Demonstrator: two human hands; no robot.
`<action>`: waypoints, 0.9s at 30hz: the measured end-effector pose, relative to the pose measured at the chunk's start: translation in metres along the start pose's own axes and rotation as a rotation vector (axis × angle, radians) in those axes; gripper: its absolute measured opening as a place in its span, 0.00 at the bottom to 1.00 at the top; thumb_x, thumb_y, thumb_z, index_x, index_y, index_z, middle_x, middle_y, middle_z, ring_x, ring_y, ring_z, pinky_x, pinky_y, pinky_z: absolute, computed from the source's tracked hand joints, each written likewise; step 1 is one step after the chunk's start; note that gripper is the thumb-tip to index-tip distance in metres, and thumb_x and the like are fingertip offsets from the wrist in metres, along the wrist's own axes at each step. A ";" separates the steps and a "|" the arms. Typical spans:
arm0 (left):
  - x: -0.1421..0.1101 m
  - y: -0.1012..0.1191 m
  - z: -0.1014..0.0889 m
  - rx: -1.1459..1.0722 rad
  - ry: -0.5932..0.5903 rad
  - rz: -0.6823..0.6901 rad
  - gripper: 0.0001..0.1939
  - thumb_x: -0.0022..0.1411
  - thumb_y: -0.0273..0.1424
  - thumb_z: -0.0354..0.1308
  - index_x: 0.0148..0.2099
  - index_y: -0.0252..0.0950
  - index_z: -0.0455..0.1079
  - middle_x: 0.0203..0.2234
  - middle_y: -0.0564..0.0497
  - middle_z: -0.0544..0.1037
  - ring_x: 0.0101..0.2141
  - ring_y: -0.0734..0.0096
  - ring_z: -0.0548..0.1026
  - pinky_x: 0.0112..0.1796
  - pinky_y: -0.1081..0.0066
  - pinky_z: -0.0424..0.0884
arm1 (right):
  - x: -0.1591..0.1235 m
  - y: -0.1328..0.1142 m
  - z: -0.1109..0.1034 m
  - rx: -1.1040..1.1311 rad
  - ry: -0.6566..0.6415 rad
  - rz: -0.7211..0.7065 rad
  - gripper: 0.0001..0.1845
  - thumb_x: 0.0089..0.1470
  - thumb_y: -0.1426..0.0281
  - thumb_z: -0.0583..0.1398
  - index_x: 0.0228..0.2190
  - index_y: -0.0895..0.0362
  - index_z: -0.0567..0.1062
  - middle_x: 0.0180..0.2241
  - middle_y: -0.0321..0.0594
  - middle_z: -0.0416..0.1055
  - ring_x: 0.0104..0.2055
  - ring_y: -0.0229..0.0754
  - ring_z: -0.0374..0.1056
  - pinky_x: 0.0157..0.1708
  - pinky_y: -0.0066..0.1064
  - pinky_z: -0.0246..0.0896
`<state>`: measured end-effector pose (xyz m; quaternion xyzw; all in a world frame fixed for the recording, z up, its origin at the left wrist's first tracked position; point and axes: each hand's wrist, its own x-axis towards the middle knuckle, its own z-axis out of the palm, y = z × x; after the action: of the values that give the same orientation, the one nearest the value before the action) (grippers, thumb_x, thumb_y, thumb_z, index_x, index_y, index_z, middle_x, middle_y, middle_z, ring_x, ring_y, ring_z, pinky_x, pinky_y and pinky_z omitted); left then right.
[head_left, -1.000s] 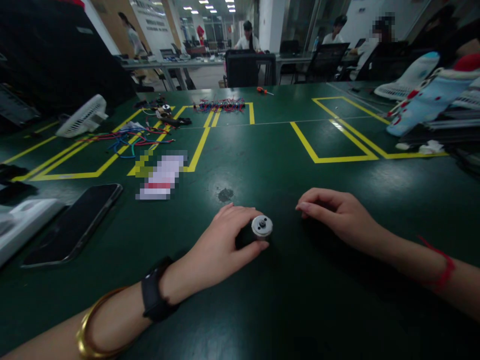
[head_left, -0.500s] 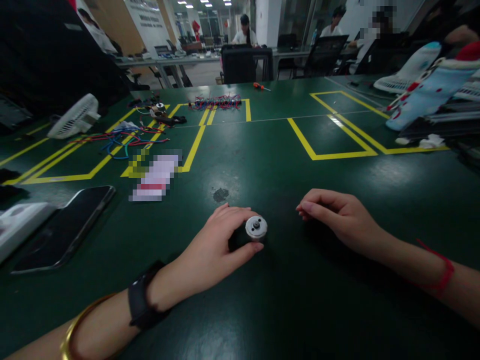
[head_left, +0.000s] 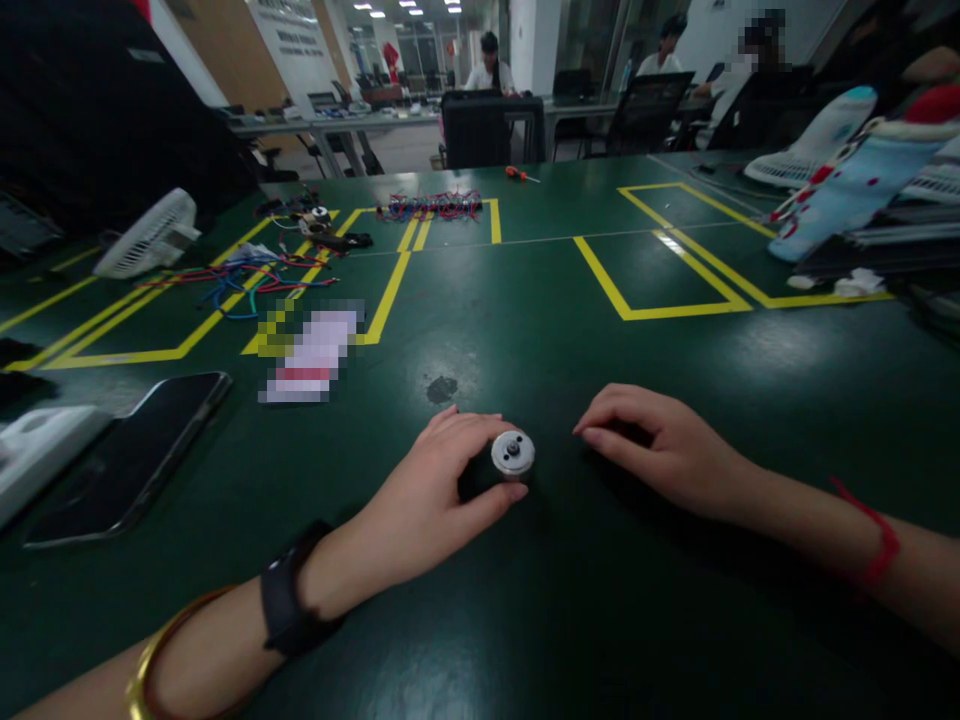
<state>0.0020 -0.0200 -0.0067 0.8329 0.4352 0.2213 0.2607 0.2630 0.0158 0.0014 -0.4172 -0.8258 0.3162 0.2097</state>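
My left hand point(head_left: 431, 495) is closed round a small electric motor point(head_left: 514, 455), thumb on the near side and fingers on the far side. The motor is a silvery cylinder standing upright on the green table, its round end face up with a dark shaft hub in the middle and small holes beside it. To the right, my right hand point(head_left: 660, 440) hovers low, its thumb and fingertips pinched together and pointing toward the motor, a short gap away. Whatever lies between those fingertips, if anything, is too small or hidden to make out.
A black phone point(head_left: 135, 460) and a white block-shaped object point(head_left: 45, 455) lie at left, near a blurred paper slip point(head_left: 313, 355). Farther back are loose wires point(head_left: 247, 280), a wire bundle point(head_left: 431, 206), an orange screwdriver point(head_left: 517, 174) and yellow tape outlines. A blue plush-like figure point(head_left: 840, 190) stands at right.
My right hand has moved a little left, closer to the motor, with its fingertips still together. My left hand and the motor have stayed in place.
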 end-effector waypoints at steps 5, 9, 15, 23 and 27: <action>0.001 0.000 0.000 -0.014 0.012 0.006 0.18 0.62 0.33 0.60 0.53 0.44 0.63 0.49 0.54 0.72 0.49 0.64 0.68 0.55 0.59 0.56 | 0.011 -0.017 -0.009 -0.245 -0.256 -0.109 0.11 0.55 0.65 0.60 0.41 0.52 0.75 0.41 0.40 0.69 0.40 0.42 0.67 0.40 0.36 0.63; 0.002 -0.001 0.001 -0.028 0.011 0.007 0.17 0.61 0.32 0.61 0.51 0.42 0.64 0.47 0.53 0.73 0.48 0.64 0.68 0.54 0.60 0.58 | 0.019 -0.038 -0.006 -0.195 -0.056 -0.214 0.09 0.57 0.69 0.58 0.40 0.56 0.75 0.41 0.40 0.70 0.42 0.41 0.67 0.44 0.34 0.62; 0.003 0.002 0.002 -0.045 0.006 0.016 0.14 0.61 0.30 0.60 0.49 0.40 0.65 0.46 0.52 0.72 0.47 0.64 0.68 0.54 0.61 0.59 | 0.028 -0.056 0.011 -0.245 0.125 -0.362 0.07 0.55 0.68 0.61 0.34 0.55 0.78 0.46 0.43 0.69 0.47 0.46 0.63 0.49 0.40 0.58; 0.002 0.002 0.000 -0.028 0.010 -0.005 0.16 0.60 0.31 0.61 0.51 0.42 0.65 0.47 0.53 0.72 0.48 0.63 0.68 0.54 0.60 0.59 | 0.011 -0.033 -0.004 -0.208 0.173 -0.291 0.03 0.53 0.70 0.62 0.32 0.54 0.77 0.45 0.43 0.68 0.50 0.46 0.62 0.50 0.40 0.57; 0.002 0.001 0.001 -0.015 0.013 -0.005 0.16 0.61 0.33 0.61 0.50 0.42 0.65 0.48 0.52 0.72 0.49 0.63 0.67 0.54 0.59 0.58 | -0.003 -0.008 0.003 -0.222 -0.001 -0.174 0.05 0.54 0.68 0.61 0.34 0.53 0.77 0.48 0.44 0.67 0.53 0.48 0.59 0.52 0.43 0.56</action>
<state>0.0036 -0.0190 -0.0064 0.8283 0.4372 0.2294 0.2647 0.2582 0.0087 0.0050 -0.3645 -0.8890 0.2036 0.1882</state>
